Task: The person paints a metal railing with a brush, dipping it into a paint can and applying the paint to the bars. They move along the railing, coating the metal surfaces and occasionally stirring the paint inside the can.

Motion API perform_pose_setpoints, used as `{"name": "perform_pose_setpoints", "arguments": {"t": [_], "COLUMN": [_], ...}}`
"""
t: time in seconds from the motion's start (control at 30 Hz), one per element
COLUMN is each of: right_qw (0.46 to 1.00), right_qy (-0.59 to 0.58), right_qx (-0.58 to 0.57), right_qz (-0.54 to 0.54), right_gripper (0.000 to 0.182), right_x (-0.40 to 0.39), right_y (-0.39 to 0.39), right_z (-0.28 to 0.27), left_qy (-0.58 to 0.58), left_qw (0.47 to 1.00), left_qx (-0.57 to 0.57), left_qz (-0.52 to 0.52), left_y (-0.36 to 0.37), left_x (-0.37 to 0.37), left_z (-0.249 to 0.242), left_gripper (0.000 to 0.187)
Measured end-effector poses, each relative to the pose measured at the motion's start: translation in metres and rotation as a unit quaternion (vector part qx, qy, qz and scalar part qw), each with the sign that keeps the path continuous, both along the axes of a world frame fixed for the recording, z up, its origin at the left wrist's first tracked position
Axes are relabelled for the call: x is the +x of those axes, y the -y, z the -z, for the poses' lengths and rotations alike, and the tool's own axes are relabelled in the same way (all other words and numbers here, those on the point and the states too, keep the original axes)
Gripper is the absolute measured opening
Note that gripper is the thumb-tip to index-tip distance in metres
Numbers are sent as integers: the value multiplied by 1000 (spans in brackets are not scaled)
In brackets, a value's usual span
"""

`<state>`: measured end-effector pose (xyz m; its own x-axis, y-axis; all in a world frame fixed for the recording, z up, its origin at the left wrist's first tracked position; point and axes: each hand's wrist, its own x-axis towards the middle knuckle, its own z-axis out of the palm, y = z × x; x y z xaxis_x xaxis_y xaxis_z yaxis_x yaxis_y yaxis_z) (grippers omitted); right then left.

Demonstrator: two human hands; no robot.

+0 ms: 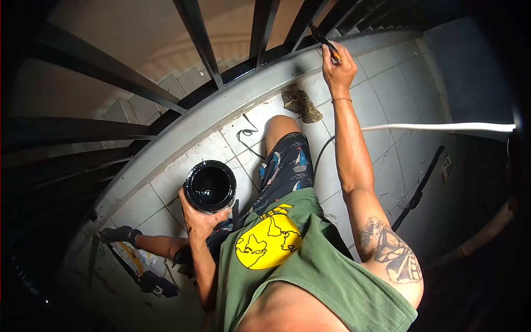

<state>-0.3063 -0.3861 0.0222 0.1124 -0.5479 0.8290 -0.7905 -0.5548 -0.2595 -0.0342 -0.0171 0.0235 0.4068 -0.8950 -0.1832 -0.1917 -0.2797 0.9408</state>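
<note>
A round can of black paint (211,186) is tilted toward the camera, its rim coated black. My left hand (202,220) is wrapped round its lower side. Up at the railing, my right hand (339,65) grips a paintbrush (327,44) with an orange patch on its handle. The dark brush tip is against or very near the bottom of the black metal railing (293,41); contact cannot be told exactly. Below the bars runs a curved grey ledge (243,86).
A patterned rag (301,106) lies on the tiled floor (381,105) beside the ledge. A white cable (442,127) crosses at the right, above a dark strap (418,191). Near my foot lie a plastic bag (135,257) and a dark strap with a buckle (157,284).
</note>
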Motion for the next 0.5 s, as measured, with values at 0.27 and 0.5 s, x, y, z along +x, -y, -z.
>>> {"name": "perform_pose_setpoints", "arguments": {"t": [0.27, 0.5], "right_qw": [996, 998], "right_qy": [-29, -5], "right_qx": [79, 63], "right_qz": [-20, -10], "right_gripper": [16, 23], "right_x": [8, 6], "right_y": [2, 20], "right_z": [15, 21], "left_qy": [-7, -38], "left_qw": [1000, 999], "left_qx": [-8, 0], "left_qz": [10, 14], "left_y": [6, 10], "left_x": [-3, -10], "left_z": [-3, -7], "left_gripper": [99, 99]}}
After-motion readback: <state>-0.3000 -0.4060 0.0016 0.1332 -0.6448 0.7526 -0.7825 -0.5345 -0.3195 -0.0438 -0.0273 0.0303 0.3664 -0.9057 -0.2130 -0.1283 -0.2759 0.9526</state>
